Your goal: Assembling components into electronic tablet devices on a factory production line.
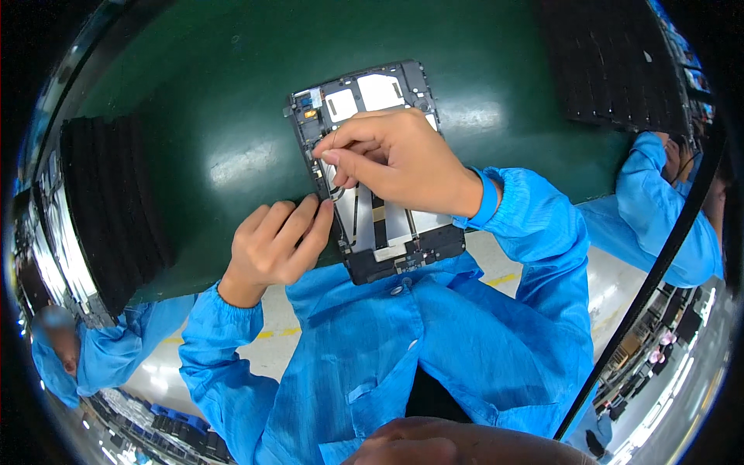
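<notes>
An opened tablet [392, 229] lies slightly tilted on the green table, its insides facing up: silver plates, black strips, small boards and a black frame. My right hand [403, 159] reaches across its upper middle, covering part of the inside. Thumb and forefinger are pinched together above the left edge; whatever is between them is too small or hidden to make out. Just below, my left hand [275, 244] is closed at the same left edge, its bent fingertips against the frame. The underside of that grip is hidden. A blue band [487, 199] circles my right wrist.
The green table [194, 74] spreads around the tablet. Black slotted racks stand at left [108, 209] and at upper right [612, 66]. Co-workers in blue sit on both sides, one sleeve [647, 174] at right and another [116, 349] at left.
</notes>
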Demonstrator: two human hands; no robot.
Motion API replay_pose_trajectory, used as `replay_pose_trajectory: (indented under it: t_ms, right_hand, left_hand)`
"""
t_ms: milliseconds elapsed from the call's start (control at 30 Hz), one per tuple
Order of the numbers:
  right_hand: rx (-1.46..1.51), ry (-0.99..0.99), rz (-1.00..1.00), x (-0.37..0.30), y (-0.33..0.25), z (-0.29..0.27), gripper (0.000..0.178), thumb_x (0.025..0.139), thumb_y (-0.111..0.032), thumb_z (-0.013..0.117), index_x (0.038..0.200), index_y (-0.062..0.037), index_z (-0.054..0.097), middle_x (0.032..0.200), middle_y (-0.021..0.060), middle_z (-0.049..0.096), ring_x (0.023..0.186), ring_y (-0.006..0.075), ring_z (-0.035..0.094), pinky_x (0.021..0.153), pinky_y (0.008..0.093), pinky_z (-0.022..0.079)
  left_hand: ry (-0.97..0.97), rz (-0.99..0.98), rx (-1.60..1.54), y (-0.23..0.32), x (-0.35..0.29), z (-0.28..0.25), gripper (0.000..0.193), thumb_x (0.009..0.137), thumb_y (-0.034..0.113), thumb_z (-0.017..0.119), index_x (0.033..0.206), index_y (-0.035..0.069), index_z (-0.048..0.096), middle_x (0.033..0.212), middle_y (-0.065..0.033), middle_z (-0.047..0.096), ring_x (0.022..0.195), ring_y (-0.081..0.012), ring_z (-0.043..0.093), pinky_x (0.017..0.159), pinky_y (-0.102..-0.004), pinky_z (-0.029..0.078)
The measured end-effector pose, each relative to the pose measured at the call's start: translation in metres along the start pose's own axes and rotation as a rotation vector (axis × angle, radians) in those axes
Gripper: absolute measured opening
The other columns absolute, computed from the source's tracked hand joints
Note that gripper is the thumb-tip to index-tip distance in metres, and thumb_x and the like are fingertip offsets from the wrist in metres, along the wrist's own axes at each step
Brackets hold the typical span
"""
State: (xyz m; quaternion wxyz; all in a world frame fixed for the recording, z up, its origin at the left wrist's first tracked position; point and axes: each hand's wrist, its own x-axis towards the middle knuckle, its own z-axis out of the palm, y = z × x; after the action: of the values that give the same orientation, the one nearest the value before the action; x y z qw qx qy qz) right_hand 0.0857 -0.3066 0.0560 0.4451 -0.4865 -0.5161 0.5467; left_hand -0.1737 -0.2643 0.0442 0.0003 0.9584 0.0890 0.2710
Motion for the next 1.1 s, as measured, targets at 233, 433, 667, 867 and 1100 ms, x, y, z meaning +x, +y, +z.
replay_pose_trajectory:
  t_ms: [233,433,667,867,1100]
  right_hand:
    - [-0.09,-0.034,-0.054,0.001,-0.001,-0.001,0.018,0.11,-0.004,0.073,0.122,0.0076,0.081,0.102,0.015,0.084,0.088,0.0171,0.083,0.078,0.0308,0.069]
    - [-0.102,-0.026,-0.085,0.002,-0.004,-0.002,0.018,0.11,-0.004,0.073,0.12,0.008,0.082,0.107,0.0145,0.084,0.088,0.0167,0.084,0.078,0.0306,0.069]
    - [-0.104,-0.033,-0.021,0.002,-0.007,-0.004,0.018,0.11,-0.003,0.073,0.12,0.0074,0.082,0.103,0.0124,0.083,0.084,0.0155,0.082,0.076,0.0297,0.067]
    - [-0.098,-0.047,-0.057,0.008,-0.004,-0.002,0.017,0.11,-0.003,0.074,0.12,0.0073,0.082,0.105,0.0116,0.08,0.081,0.0151,0.08,0.071,0.0294,0.065]
    - [-0.284,-0.066,-0.166,0.022,-0.007,0.0,0.017,0.109,-0.004,0.075,0.121,0.005,0.083,0.102,0.0105,0.077,0.068,0.0149,0.077,0.06,0.0298,0.062]
  left_hand:
    - [-0.064,0.022,-0.006,-0.006,0.005,-0.005,0.029,0.081,0.005,0.084,0.11,0.005,0.083,0.107,-0.0099,0.078,0.081,-0.0186,0.07,0.062,-0.0296,0.054]
    - [-0.091,0.062,-0.033,-0.015,0.013,-0.008,0.027,0.081,0.006,0.084,0.108,0.007,0.081,0.105,-0.0087,0.077,0.082,-0.018,0.069,0.063,-0.0297,0.054]
    - [-0.093,0.097,-0.096,-0.02,0.013,-0.006,0.025,0.08,0.007,0.082,0.106,0.008,0.079,0.103,-0.0064,0.076,0.082,-0.0167,0.068,0.062,-0.0295,0.053]
    - [-0.034,0.132,-0.09,-0.026,0.012,-0.002,0.025,0.078,0.008,0.082,0.103,0.006,0.079,0.102,-0.006,0.075,0.08,-0.0167,0.067,0.061,-0.0296,0.052]
    - [0.023,0.094,-0.039,-0.026,0.01,-0.002,0.026,0.077,0.009,0.082,0.103,0.007,0.081,0.1,-0.0051,0.075,0.077,-0.0162,0.066,0.061,-0.0289,0.05]
